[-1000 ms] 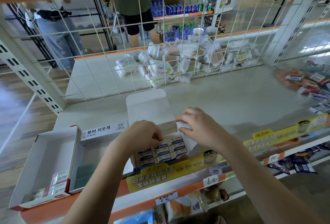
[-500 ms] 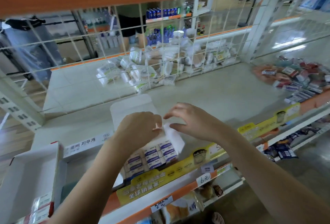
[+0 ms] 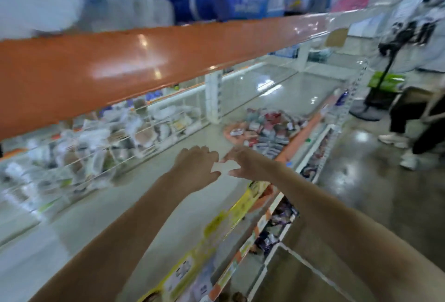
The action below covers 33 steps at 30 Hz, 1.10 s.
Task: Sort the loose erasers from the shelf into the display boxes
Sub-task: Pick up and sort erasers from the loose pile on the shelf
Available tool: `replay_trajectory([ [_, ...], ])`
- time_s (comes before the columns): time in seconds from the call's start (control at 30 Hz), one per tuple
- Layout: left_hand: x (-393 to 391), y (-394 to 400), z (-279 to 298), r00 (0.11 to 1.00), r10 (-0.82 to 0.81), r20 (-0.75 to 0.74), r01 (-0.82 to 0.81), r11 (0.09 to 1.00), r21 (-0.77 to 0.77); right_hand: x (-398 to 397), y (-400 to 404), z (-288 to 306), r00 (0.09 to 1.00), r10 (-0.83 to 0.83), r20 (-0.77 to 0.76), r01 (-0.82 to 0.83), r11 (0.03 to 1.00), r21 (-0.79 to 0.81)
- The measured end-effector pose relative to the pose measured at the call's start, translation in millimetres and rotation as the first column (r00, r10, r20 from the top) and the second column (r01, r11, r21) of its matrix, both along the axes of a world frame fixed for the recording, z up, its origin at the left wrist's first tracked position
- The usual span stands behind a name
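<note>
My left hand (image 3: 196, 167) and right hand (image 3: 243, 163) meet over the shelf (image 3: 149, 195), both touching a small white piece (image 3: 222, 168); blur hides whether either grips it. The eraser pile (image 3: 267, 128) lies beyond, up-right, nearer my right hand.

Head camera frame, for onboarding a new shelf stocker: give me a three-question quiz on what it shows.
1. True or false: the pile of loose packets lies on the shelf beyond the two hands.
2. What spans the top of the view? A) orange shelf beam B) green curtain C) wooden plank
3. Fill in: the left hand and right hand meet around a small ___ piece.

Key: 1 true; 2 A, the orange beam; 3 white. Blur hides what the piece is and exactly how it is held.
</note>
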<state>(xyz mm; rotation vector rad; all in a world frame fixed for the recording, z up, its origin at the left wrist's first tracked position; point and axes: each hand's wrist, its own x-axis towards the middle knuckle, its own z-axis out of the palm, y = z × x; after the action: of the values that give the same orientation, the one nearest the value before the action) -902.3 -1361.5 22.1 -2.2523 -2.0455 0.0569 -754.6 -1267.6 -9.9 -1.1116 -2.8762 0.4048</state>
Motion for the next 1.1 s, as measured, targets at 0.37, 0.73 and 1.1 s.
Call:
replay_trajectory([
  [0.37, 77, 155, -57, 0.983, 0.161, 0.090, -0.159, 0.987, -0.031, 90, 162, -31, 0.983, -0.183, -0.016, 0.183, 0.982, 0.047],
  [0.73, 81, 186, -84, 0.965, 0.244, 0.094, -0.252, 0.965, 0.075, 92, 218, -46, 0.972, -0.084, -0.218, 0.115, 0.984, 0.134],
  [1.1, 77, 194, -97, 0.965, 0.252, 0.071, -0.260, 0.951, 0.169, 93, 228, -41, 0.983, 0.023, -0.181, 0.012, 0.982, 0.189],
])
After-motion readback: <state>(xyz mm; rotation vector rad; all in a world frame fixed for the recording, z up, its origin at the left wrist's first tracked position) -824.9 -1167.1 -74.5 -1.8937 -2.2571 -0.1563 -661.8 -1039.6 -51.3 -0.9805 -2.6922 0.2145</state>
